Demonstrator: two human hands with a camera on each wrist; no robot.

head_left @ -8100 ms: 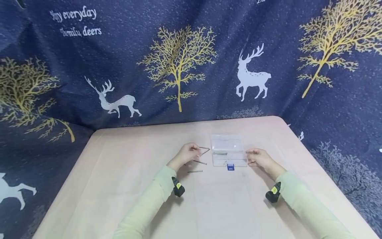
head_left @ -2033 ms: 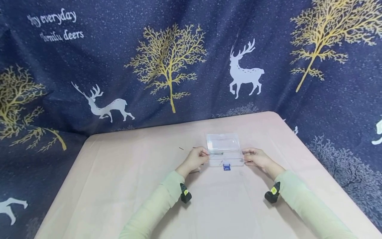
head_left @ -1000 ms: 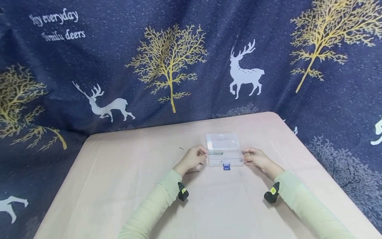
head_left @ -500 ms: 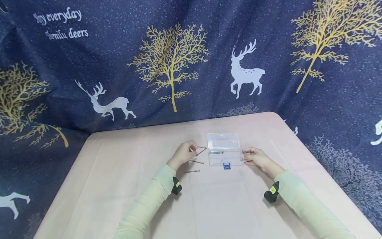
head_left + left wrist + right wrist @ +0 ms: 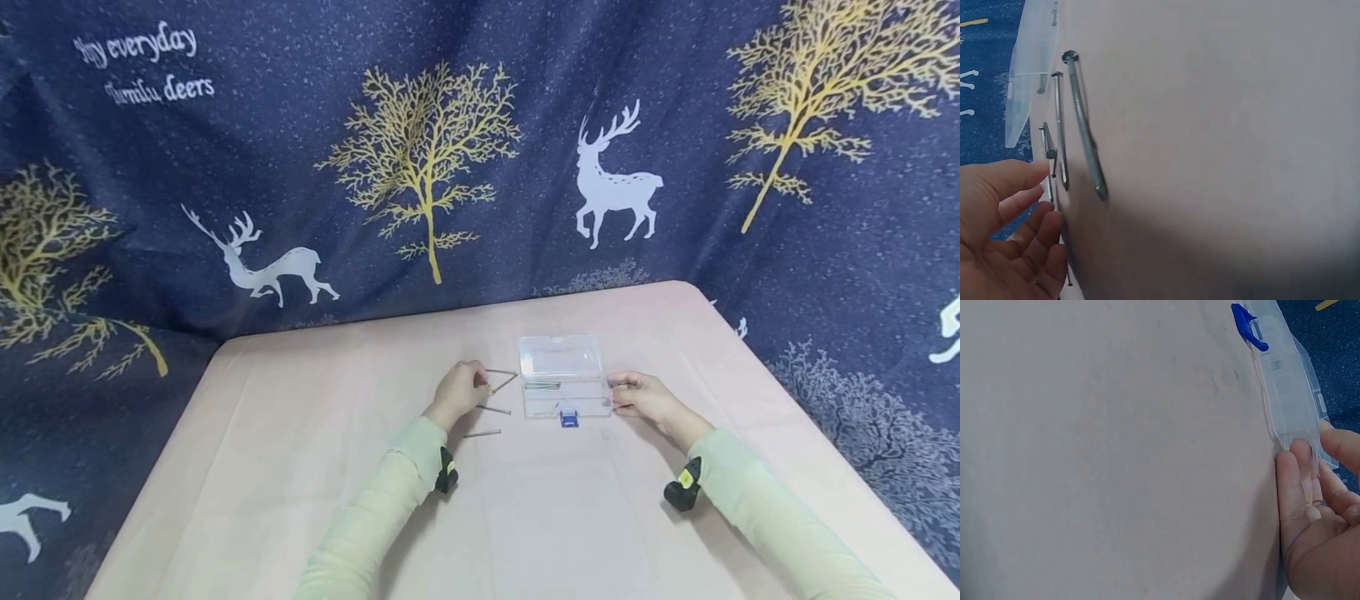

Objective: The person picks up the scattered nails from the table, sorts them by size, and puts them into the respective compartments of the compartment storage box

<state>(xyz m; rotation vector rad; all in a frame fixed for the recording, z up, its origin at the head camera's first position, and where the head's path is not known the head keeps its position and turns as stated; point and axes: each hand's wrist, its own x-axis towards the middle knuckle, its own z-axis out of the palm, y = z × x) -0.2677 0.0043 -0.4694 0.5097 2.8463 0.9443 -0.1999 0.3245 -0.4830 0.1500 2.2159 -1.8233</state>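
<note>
A clear plastic box (image 5: 570, 407) with a blue latch (image 5: 569, 419) stands with its lid (image 5: 558, 357) raised. Several nails lie inside its rear compartment. My right hand (image 5: 651, 402) grips the box's right end, thumb and fingers on different sides, as the right wrist view shows. My left hand (image 5: 457, 392) is low over the table left of the box, fingertips bent close to two nails (image 5: 505, 382) that form a V. Whether it pinches one is hidden by the fingers. Nearer me lie a nail (image 5: 495, 409) and a thicker-looking nail (image 5: 1088, 134).
The pink-covered table (image 5: 300, 467) runs up to a dark blue curtain (image 5: 495, 250) printed with deer and trees. Beyond the left fingers, the end of another nail (image 5: 1070, 275) shows in the left wrist view.
Over the last two seconds my left hand has drawn back leftward from the box's left edge to the loose nails, uncovering the V pair. My right hand stays at the box.
</note>
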